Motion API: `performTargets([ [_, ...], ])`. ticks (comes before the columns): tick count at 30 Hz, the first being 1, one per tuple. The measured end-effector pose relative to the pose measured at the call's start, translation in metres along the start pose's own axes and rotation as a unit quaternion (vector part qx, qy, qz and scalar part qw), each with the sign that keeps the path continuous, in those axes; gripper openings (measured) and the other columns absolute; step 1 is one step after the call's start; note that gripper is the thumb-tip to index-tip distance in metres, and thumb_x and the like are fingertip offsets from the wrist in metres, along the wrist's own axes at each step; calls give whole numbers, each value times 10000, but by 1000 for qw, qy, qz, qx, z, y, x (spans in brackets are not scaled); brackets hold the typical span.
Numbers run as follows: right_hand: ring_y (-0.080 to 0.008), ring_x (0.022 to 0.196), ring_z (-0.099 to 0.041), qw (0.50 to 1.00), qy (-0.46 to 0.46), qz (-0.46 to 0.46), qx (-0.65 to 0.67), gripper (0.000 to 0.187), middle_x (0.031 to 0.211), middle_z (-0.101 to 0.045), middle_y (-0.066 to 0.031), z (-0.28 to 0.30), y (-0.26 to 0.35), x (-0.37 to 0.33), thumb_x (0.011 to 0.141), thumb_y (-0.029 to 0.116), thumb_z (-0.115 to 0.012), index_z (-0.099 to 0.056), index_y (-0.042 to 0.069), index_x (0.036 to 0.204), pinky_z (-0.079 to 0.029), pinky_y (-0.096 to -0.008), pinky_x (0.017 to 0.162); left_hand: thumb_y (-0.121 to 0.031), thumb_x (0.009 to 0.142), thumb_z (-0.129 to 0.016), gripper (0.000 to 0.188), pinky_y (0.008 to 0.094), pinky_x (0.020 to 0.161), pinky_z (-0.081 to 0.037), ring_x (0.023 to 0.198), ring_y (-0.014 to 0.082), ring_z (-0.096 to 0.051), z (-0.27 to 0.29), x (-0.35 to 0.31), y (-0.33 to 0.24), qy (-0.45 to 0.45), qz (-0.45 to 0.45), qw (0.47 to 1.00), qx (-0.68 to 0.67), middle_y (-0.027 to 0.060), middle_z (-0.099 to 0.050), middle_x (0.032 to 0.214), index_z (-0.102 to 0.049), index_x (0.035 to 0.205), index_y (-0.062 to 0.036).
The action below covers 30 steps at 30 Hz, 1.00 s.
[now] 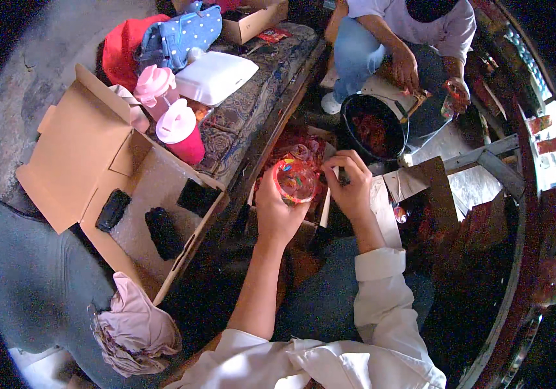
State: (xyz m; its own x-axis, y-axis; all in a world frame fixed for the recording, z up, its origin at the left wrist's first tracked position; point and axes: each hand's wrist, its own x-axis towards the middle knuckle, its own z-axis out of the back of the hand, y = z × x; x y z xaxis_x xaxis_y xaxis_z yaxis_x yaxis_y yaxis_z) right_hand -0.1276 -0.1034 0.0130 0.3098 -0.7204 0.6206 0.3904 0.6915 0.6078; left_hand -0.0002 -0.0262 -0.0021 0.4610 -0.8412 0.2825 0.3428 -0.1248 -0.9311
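Observation:
My left hand [271,211] is wrapped round a clear, round plastic container [297,183] with a red edge and small coloured patches on it. Close to its right side is my right hand [352,185], thumb and forefinger pinched together. Whatever sits in that pinch is too small to make out. Below and behind the container, a cardboard box [325,211] holds a heap of shiny red pieces [281,144], partly hidden by my hands.
Across from me a person [414,39] sits with a similar container [452,104] in one hand, beside a black bucket [354,107] of red pieces. At left stand an open carton [86,155] with black bundles, pink tumblers [184,133] and a white foam box [216,76].

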Motion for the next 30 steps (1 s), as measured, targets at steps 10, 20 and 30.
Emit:
performTargets([
  [10,-207,721,-572,985,16,148,-93,182,784,-611,-27,2,-9,0,582,39,-677,-622,92,746,-448,-358,700,-150,612,-768,538,323,803,-452,891,226,-589,-1,1,8,-19,-34,999,34,112,-599,952,-505,1062,-14],
  [20,-190,716,-566,975,21,198,-103,172,767,-604,-2,2,-5,3,555,104,-671,-635,103,723,-438,-344,690,-133,552,-756,527,360,758,-466,849,294,-593,2,3,-6,-15,-46,999,21,136,-605,908,-528,1010,-7],
  [30,-180,697,-564,968,41,208,-132,174,760,-601,12,2,-4,0,572,152,-639,-649,124,744,-451,-341,681,-138,570,-737,513,345,772,-465,859,282,-597,5,4,-3,24,-36,999,-7,136,-607,903,-525,1018,-5],
])
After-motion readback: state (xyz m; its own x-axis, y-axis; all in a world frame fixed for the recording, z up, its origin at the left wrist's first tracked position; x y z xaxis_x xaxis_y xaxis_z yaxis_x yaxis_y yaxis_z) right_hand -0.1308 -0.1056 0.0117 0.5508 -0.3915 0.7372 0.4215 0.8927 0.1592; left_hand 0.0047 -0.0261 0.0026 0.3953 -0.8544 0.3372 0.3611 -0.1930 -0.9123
